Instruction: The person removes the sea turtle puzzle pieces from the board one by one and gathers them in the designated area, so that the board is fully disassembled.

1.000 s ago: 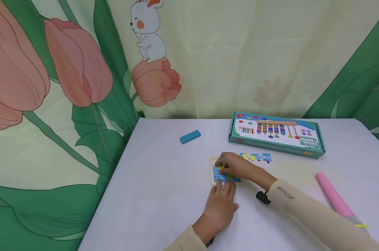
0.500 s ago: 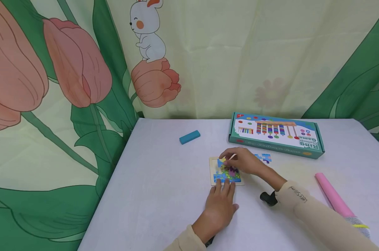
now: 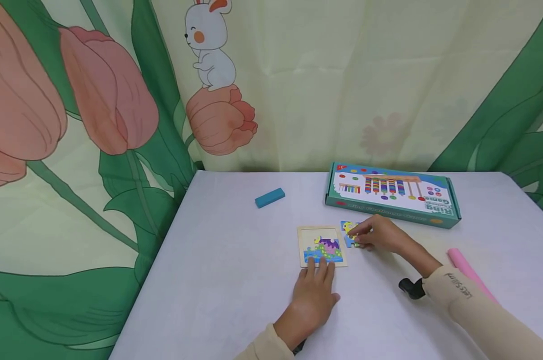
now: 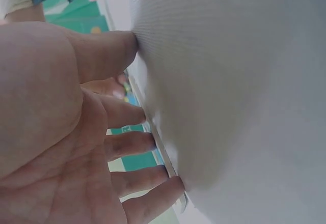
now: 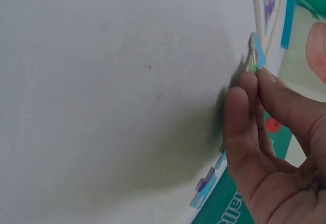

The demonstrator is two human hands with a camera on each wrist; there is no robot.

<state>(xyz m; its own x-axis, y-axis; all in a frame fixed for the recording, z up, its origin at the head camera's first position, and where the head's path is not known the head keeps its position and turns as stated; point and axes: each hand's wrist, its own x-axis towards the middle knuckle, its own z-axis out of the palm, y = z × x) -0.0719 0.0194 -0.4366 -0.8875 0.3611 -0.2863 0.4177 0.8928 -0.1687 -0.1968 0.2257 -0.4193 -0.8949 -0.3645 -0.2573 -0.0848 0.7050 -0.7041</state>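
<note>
A small wooden puzzle tray (image 3: 300, 245) lies on the white table, its lower part filled with blue, green and purple pieces and its upper part bare. The left hand (image 3: 312, 302) rests with fingers extended at the tray's near edge; in the left wrist view the fingertips (image 4: 147, 140) lie along that edge. Just right of the tray, the right hand (image 3: 386, 235) pinches a blue-and-green puzzle piece (image 5: 258, 53) between thumb and fingers. A yellow-and-blue piece (image 3: 349, 226) shows beside those fingers. Further loose pieces (image 5: 204, 186) appear in the right wrist view, hidden behind the hand from the head.
A green game box (image 3: 393, 195) lies behind the pieces. Farther left is a blue block (image 3: 270, 198). A pink rolled object (image 3: 471, 275) lies to the right, partly covered by the right sleeve. A printed curtain (image 3: 307, 100) hangs behind the table.
The right hand has moved right, from over the tray to beside it, with a puzzle piece. The tray's upper part, which held a piece half a second ago, is bare. The left hand stays put.
</note>
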